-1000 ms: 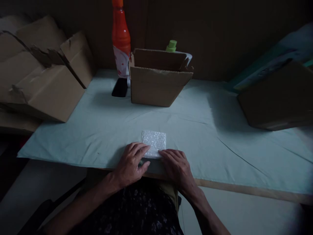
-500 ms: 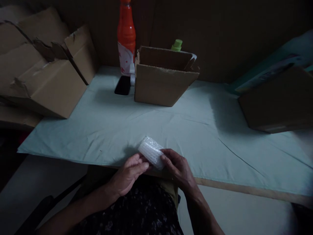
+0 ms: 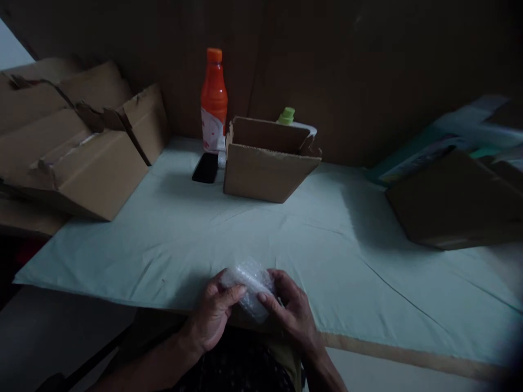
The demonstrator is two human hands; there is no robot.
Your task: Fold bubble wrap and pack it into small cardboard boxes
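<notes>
Between my hands, at the front edge of the table, is a small piece of clear bubble wrap (image 3: pixel 251 280), folded or rolled over itself. My left hand (image 3: pixel 216 310) grips its left side, thumb on top and fingers beneath. On the right side my right hand (image 3: pixel 292 307) holds it too, the thumb pressed on the near face. Whether anything lies inside the wrap I cannot tell.
A pale green cloth (image 3: pixel 196 234) covers the table. Toward the back stand an open cardboard box (image 3: pixel 265 174), an orange bottle (image 3: pixel 214 98) and a black phone (image 3: pixel 205 167). Cardboard boxes (image 3: pixel 98 174) crowd the left; another box (image 3: pixel 453 201) is at right.
My view has tilted up, so everything sits lower in the picture. My left hand has closed on the bubble wrap with its thumb on top, and the wrap looks wider and looser.
</notes>
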